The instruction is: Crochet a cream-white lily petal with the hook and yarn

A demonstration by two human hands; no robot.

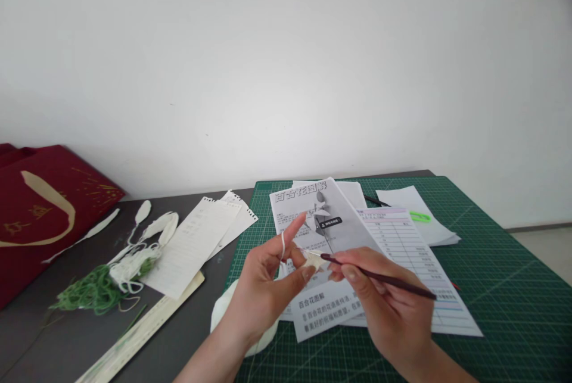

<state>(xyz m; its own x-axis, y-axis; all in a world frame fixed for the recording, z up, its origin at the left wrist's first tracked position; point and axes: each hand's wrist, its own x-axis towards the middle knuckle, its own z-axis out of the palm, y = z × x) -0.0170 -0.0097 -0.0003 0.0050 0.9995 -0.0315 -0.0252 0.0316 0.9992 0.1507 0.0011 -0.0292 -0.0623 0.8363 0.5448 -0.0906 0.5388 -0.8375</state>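
I see a dark-handled crochet hook point(379, 277) slanting, tip leftward at a small cream crochet piece point(314, 259); white yarn point(282, 246) wraps the left hand's point(268, 290) index finger.

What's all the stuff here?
Wall: one, white, behind
Table: one, dark, beneath
Cutting mat: one, green, right
Bag: one, red, left
Crocheted pieces: several, white, left
Yarn bundles: two, green and white, left
Torn sheets: several, white, left
Strip: one, cream, front left
Round object: one, white, front
Flower sheet: one, grey, on mat
Form: one, white, on mat
Plain papers: several, white, back
Stick: one, black, back
Loop: one, lime, on papers
Crochet hook: one, brown, centre
Crochet work: one, cream, centre
Left hand: one, bare, centre
Right hand: one, bare, centre right
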